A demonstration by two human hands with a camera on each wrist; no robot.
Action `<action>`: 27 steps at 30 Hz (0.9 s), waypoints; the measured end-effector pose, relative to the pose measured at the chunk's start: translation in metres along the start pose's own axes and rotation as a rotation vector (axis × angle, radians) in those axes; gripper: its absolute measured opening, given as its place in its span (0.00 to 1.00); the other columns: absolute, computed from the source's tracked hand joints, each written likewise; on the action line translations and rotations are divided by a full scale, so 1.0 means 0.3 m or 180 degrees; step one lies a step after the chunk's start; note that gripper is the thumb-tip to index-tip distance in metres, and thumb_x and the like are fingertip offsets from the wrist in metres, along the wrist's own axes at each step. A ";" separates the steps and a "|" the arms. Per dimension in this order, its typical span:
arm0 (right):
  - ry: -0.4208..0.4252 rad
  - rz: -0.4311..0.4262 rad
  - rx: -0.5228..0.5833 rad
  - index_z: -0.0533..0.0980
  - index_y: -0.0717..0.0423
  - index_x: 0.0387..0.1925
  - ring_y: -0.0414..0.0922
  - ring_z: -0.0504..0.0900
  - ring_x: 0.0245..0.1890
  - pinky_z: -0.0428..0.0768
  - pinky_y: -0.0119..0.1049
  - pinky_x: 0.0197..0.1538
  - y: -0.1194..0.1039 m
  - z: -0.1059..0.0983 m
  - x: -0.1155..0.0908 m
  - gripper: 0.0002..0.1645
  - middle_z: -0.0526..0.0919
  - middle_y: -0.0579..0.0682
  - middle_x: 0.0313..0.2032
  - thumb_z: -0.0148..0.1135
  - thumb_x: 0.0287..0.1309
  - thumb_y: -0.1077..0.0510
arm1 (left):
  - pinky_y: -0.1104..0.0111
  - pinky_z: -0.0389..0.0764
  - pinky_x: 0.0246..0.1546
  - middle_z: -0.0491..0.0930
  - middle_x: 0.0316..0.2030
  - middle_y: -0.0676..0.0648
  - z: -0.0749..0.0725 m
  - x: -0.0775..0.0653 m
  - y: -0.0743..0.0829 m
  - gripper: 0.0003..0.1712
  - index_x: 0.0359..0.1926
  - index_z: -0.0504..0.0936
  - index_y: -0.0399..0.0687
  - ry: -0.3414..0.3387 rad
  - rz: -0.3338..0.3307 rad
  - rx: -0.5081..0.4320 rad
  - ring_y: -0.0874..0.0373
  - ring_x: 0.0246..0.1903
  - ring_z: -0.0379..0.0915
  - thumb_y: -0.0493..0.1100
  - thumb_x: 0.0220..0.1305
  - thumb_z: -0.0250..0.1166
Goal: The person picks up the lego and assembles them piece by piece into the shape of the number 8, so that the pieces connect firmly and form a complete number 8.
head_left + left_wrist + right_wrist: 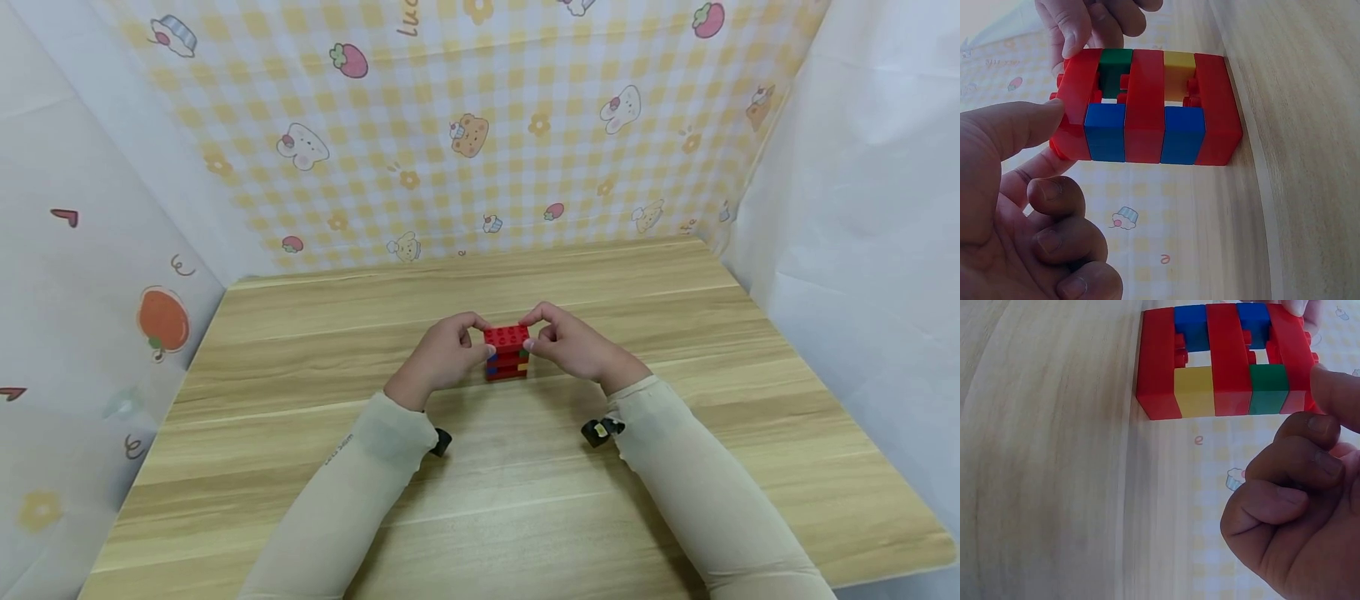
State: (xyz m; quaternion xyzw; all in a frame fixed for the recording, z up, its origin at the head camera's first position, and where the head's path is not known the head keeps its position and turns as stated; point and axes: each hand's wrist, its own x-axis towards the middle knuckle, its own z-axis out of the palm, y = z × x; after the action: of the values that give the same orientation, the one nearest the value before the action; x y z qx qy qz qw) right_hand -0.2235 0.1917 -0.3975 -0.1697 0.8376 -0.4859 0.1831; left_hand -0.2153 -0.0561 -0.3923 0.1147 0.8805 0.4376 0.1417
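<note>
A small tower of toy building blocks [507,352] stands upright on the table between both hands. Three long red blocks [1146,112] form its bottom, middle and top layers. Two blue blocks [1184,134] fill the gaps at the left end; a yellow block [1194,392] and a green block [1269,389] sit at the right end, with openings between. My left hand [447,350] pinches the top red block's left end between thumb and index finger. My right hand [572,343] pinches its right end likewise. The other fingers of both hands are curled, away from the blocks.
The wooden table [300,350] extends around the tower on all sides. A yellow checked cloth [450,83] hangs behind its far edge, and pale sheets [862,208] hang at the sides. Black wrist devices [597,432] hang under both sleeves, close above the tabletop.
</note>
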 end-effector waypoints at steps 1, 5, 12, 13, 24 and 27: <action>-0.0006 0.0006 0.0004 0.69 0.55 0.63 0.43 0.62 0.19 0.64 0.34 0.26 0.001 0.000 0.001 0.17 0.68 0.47 0.22 0.58 0.78 0.58 | 0.66 0.65 0.21 0.69 0.23 0.48 0.000 0.000 -0.001 0.17 0.60 0.81 0.55 0.0004 0.0004 0.0004 0.55 0.18 0.62 0.49 0.73 0.68; -0.0018 0.0032 0.0023 0.69 0.55 0.63 0.44 0.62 0.19 0.63 0.34 0.26 0.001 0.000 0.003 0.17 0.68 0.47 0.22 0.58 0.78 0.58 | 0.66 0.65 0.21 0.70 0.23 0.48 -0.001 0.004 -0.004 0.18 0.60 0.81 0.56 0.0006 0.0014 0.0045 0.55 0.18 0.63 0.49 0.73 0.68; -0.0042 0.0049 0.0059 0.68 0.55 0.65 0.44 0.61 0.20 0.63 0.35 0.28 0.006 -0.001 0.002 0.19 0.67 0.47 0.21 0.57 0.79 0.56 | 0.66 0.66 0.21 0.70 0.24 0.48 -0.004 0.012 -0.007 0.18 0.60 0.82 0.57 -0.0020 0.0022 0.0103 0.55 0.19 0.63 0.50 0.72 0.69; -0.0046 0.0050 0.0063 0.68 0.55 0.65 0.44 0.61 0.20 0.63 0.35 0.28 0.008 -0.001 0.002 0.20 0.67 0.47 0.21 0.57 0.79 0.56 | 0.66 0.66 0.21 0.70 0.24 0.48 -0.005 0.013 -0.006 0.18 0.60 0.82 0.57 -0.0023 0.0022 0.0107 0.55 0.19 0.64 0.50 0.72 0.69; -0.0056 0.0007 0.0034 0.67 0.56 0.65 0.44 0.61 0.19 0.63 0.35 0.26 0.008 -0.007 0.003 0.20 0.67 0.47 0.21 0.57 0.79 0.57 | 0.66 0.67 0.22 0.70 0.24 0.48 -0.011 0.015 0.001 0.17 0.59 0.82 0.55 -0.0068 0.0045 0.0098 0.56 0.19 0.64 0.49 0.73 0.69; -0.0059 0.0036 0.0033 0.68 0.55 0.65 0.44 0.61 0.19 0.63 0.34 0.27 0.006 -0.008 0.002 0.20 0.67 0.47 0.21 0.57 0.79 0.57 | 0.66 0.68 0.22 0.70 0.23 0.49 -0.013 0.018 0.001 0.17 0.59 0.83 0.55 -0.0095 0.0056 0.0093 0.56 0.19 0.64 0.49 0.73 0.69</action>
State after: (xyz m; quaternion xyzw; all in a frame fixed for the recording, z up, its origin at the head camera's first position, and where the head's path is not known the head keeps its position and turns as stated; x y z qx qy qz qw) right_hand -0.2253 0.1940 -0.3979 -0.1686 0.8343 -0.4876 0.1944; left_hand -0.2216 -0.0570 -0.3907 0.1310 0.8836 0.4241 0.1493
